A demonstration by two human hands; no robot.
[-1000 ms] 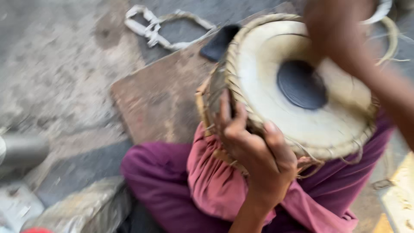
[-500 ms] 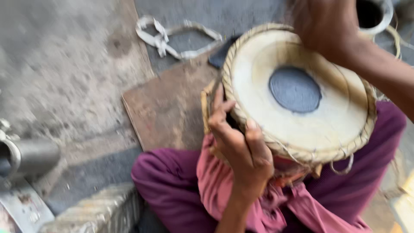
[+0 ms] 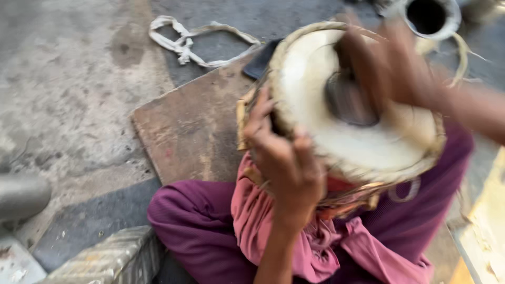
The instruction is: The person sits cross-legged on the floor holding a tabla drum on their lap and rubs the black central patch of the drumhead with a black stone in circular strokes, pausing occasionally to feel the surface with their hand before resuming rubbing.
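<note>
— Drum first: where does it sit, and who has hold of it?

— A round hand drum with a pale skin head, a dark centre patch and braided straw-coloured lacing (image 3: 363, 137) rests tilted in the person's lap, on a pink cloth (image 3: 326, 247) over purple trousers (image 3: 194, 221). The left hand (image 3: 286, 158) clasps its near rim, fingers curled over the lacing.

— And the right hand?

— The right hand (image 3: 386, 68) lies over the dark patch, too blurred to tell whether it is clenched or flat.

— How far along does the work look?

— The head is seated and laced all round, so I judge the lacing done; a loose strand (image 3: 463, 52) hangs untrimmed. Beyond lie a brown flat board (image 3: 189, 126) and a knotted white cloth strip (image 3: 184, 42) on the concrete floor (image 3: 68, 94).
</note>
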